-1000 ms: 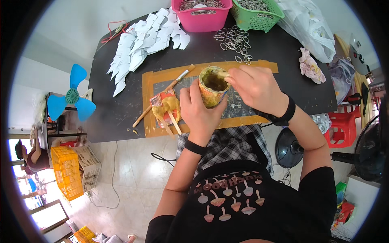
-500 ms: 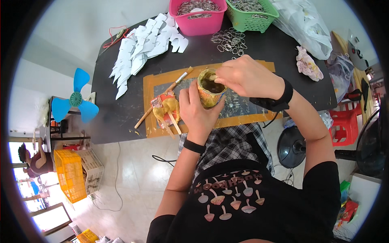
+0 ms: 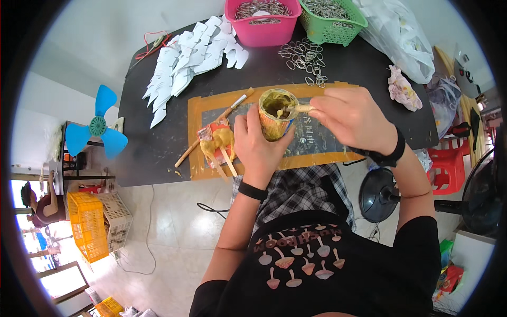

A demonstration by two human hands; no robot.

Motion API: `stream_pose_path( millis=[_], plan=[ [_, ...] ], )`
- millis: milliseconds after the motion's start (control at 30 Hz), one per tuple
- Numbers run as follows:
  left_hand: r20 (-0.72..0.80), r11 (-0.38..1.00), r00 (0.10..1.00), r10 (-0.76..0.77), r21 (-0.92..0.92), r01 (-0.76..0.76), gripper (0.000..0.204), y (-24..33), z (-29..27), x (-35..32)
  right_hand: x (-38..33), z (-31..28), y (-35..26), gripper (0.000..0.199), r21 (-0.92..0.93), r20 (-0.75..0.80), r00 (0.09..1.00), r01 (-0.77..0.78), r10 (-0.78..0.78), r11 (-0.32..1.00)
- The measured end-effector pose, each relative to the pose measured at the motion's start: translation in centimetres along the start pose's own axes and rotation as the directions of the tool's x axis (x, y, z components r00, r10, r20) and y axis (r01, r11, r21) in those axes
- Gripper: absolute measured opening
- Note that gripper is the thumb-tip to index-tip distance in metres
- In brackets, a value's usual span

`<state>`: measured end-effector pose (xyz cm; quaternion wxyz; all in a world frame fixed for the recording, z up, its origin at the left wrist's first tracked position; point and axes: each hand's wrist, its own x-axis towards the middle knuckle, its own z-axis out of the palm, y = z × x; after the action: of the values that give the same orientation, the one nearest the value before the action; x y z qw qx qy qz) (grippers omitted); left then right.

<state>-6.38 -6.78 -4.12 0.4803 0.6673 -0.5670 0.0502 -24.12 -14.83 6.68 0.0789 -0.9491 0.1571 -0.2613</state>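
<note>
My left hand (image 3: 257, 149) grips a small yellow can (image 3: 275, 115) smeared with yellowish glue, held upright above the mat. My right hand (image 3: 353, 117) pinches a short stick (image 3: 302, 108) whose tip dips into the can's open mouth. Below them a glass mat with tan tape borders (image 3: 317, 156) lies on the black table (image 3: 153, 145). Left of my left hand rest a glue-covered packet with sticks (image 3: 217, 141) and a long wooden brush (image 3: 214, 128).
White cut paper shapes (image 3: 185, 58) pile up at the table's back left. A pink basket (image 3: 264, 18) and a green basket (image 3: 331, 16) hold metal rings; loose rings (image 3: 304, 57) lie in front. A crumpled rag (image 3: 404, 89) sits right. A blue fan blade (image 3: 97, 128) is off the left edge.
My right hand has lifted from over the can's mouth and shifted right, so the stick now shows at the rim. The can stays in my left hand.
</note>
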Motion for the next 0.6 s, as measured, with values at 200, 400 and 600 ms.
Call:
stream_pose_path(
  millis=[200,400,600],
  plan=[
    [0.002,0.998,1.000,-0.020,0.055,0.020,0.073,0.6,0.2,0.0,-0.4,1.7,-1.6,0.022,-0.267,-0.122,0.990,0.040,-0.075,0.963],
    [-0.019,0.996,1.000,-0.024,0.086,0.026,0.072,0.8,0.3,-0.1,-0.5,2.5,-1.5,0.022,-0.342,-0.119,0.991,0.016,-0.061,0.939],
    [-0.013,0.996,0.999,-0.044,0.081,0.045,0.071,1.0,0.2,0.0,-0.5,3.2,-1.4,0.018,-0.398,-0.091,0.995,0.008,-0.048,0.917]
  ],
)
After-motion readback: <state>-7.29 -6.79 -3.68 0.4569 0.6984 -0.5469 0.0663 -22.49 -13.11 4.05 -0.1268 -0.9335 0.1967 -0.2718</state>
